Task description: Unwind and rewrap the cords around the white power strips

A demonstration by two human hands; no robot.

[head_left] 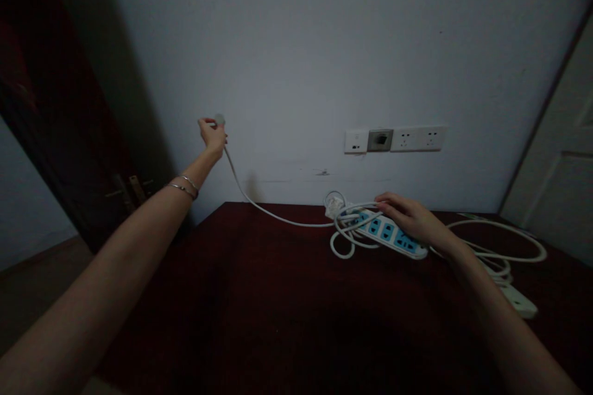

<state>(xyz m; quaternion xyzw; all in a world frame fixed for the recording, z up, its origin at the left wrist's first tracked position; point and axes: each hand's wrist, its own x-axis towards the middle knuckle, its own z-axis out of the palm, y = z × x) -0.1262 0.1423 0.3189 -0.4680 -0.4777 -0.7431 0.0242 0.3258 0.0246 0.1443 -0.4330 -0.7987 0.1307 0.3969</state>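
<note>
My left hand [214,137] is raised in front of the wall, its fingers closed on a pale round plug [219,119]. From there a white cable [273,216] hangs down and runs right across the dark table to loose loops. Those loops lie on and beside a white power strip [386,231] with blue socket faces. Over the strip, my right hand [412,217] pinches a loop of the cable between thumb and fingers, palm partly covering the strip's right end. A white crumpled-looking bundle [334,205] sits against the wall by the loops.
Wall sockets and a grey switch plate [380,140] are set above the dark red table [278,296]. Under my right forearm lies a second coiled white cable [532,253] with another white strip [521,302]. A dark door [60,105] stands left, a pale door [556,136] right.
</note>
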